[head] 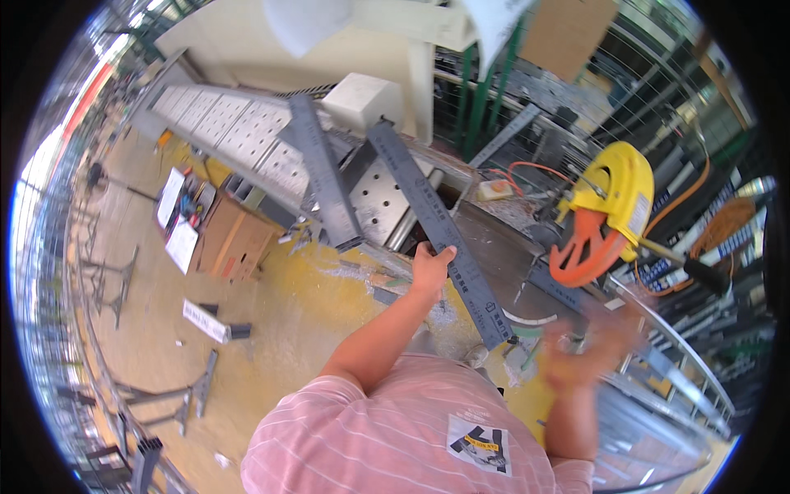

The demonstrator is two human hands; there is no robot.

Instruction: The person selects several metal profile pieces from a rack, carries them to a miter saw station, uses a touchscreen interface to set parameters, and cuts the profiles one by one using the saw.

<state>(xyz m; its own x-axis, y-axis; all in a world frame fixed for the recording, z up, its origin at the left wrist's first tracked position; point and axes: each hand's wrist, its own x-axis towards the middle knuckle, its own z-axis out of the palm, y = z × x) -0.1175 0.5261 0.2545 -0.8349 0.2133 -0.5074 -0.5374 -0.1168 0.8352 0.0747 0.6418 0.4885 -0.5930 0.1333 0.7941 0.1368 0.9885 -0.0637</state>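
Note:
My left hand (434, 270) grips a long grey profile bar (441, 219) with printed writing, its thumb on the upper face. The bar slants across the edge of the workbench, its near end reaching towards my body. Blurred by motion, my right hand (592, 343) is at the right with its fingers apart and nothing visible in it. Just beyond it stands a cut-off saw (608, 204) with a yellow guard, an orange lower guard and a black-tipped handle. Another grey bar (558, 285) lies under the saw, partly hidden.
Shorter grey profiles (326, 176) lie across the perforated metal bench top (231, 123), near a white block (364, 99). A cardboard box (231, 241) stands on the floor at left. Metal stands (185, 392) are farther out. Long profiles (654, 426) lie at lower right.

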